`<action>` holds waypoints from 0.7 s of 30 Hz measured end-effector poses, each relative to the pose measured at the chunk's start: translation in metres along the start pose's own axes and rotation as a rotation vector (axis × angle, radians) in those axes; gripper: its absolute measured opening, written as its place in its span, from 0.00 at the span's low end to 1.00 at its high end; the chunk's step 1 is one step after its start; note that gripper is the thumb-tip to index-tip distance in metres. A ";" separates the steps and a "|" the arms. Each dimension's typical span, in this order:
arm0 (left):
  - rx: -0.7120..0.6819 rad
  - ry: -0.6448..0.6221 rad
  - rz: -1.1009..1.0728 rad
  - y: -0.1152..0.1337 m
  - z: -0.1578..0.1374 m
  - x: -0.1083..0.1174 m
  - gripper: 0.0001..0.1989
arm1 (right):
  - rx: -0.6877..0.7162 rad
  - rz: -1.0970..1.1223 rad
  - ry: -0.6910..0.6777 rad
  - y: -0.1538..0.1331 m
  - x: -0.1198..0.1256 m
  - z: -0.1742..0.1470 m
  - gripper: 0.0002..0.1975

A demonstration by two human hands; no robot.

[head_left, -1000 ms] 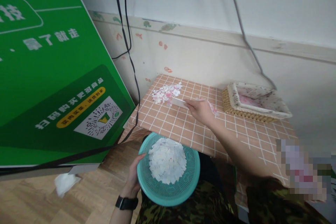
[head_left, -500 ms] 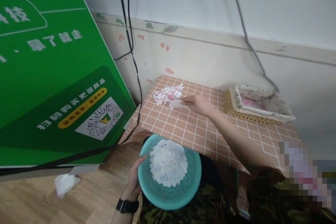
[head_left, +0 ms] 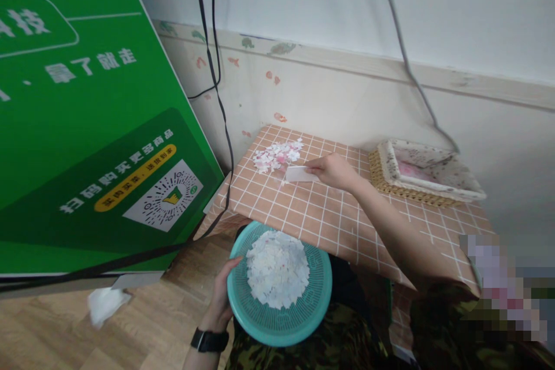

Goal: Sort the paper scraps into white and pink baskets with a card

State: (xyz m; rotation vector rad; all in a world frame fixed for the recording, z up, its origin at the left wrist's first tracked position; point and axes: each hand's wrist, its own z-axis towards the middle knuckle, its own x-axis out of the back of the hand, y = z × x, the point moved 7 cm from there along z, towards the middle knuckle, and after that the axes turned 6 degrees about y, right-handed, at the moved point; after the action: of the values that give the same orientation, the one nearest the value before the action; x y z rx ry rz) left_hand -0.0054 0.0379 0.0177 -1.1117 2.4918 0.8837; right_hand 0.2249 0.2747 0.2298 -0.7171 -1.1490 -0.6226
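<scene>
My left hand (head_left: 225,286) grips the left rim of a round teal plastic colander (head_left: 318,300), held over my lap at the table's front edge. A heap of small white paper scraps (head_left: 278,269) lies in it. Over the tabletop, my right hand (head_left: 333,171) pinches a flat white card (head_left: 299,174), its long side low along the cloth. Just left of and behind the card is a scattered pile of white and pink paper scraps (head_left: 277,155). Whether the card's lower edge touches the cloth, I cannot tell.
A brown checked cloth covers the table (head_left: 329,225). On its right stands a lined wicker basket (head_left: 429,176) with something pink inside. A green printed panel (head_left: 87,127) and black cables (head_left: 225,127) are on the left. White crumpled stuff (head_left: 107,305) lies on the floor.
My right hand has drawn the card slightly to the right, away from the paper scrap pile. The left hand and colander have hardly moved.
</scene>
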 end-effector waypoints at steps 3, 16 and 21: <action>-0.012 0.000 0.000 0.000 0.001 0.000 0.09 | -0.034 -0.020 0.040 0.012 0.006 0.000 0.14; 0.008 0.032 0.002 0.000 0.000 0.000 0.08 | -0.079 -0.020 0.084 0.019 -0.001 -0.001 0.13; 0.012 0.032 -0.006 0.000 -0.001 -0.001 0.07 | -0.092 -0.041 0.108 0.013 -0.002 -0.008 0.14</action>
State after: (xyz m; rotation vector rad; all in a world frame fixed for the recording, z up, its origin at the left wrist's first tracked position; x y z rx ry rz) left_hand -0.0052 0.0380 0.0188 -1.1384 2.5148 0.8551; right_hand 0.2385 0.2768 0.2241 -0.7306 -1.0427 -0.7444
